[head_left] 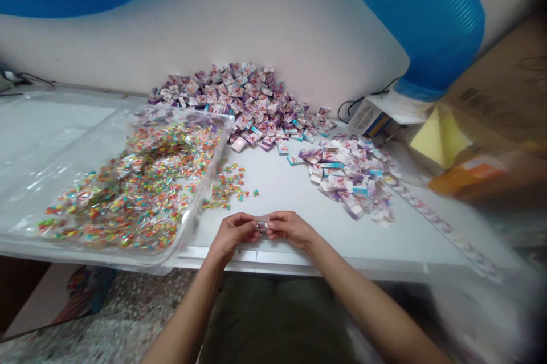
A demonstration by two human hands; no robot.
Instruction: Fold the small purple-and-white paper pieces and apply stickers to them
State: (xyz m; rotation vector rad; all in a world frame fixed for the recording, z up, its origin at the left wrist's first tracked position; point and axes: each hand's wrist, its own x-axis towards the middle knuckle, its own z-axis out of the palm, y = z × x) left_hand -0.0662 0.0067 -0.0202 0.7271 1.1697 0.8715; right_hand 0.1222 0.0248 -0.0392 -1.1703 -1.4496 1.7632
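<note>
Between the fingertips of both hands, just above the table's front edge, is a small printed box (261,225). My left hand (235,232) pinches one end of it and my right hand (289,228) pinches the other. Its end facing me looks like an opening, though the inside is too small to make out. To the left lies a clear plastic tray (188,221) holding many small clear packets of coloured candy (149,187). More candy packets (231,184) are spilled beside the tray's right wall. On the right sits a loose pile of small printed boxes (346,170), several with flaps open.
Against the wall rises a large heap of small boxes (243,96). A blue plastic jug (423,28) and a white carton (370,116) stand at the back right, near an orange packet (470,175). A strip of printed boxes (440,224) runs along the right side.
</note>
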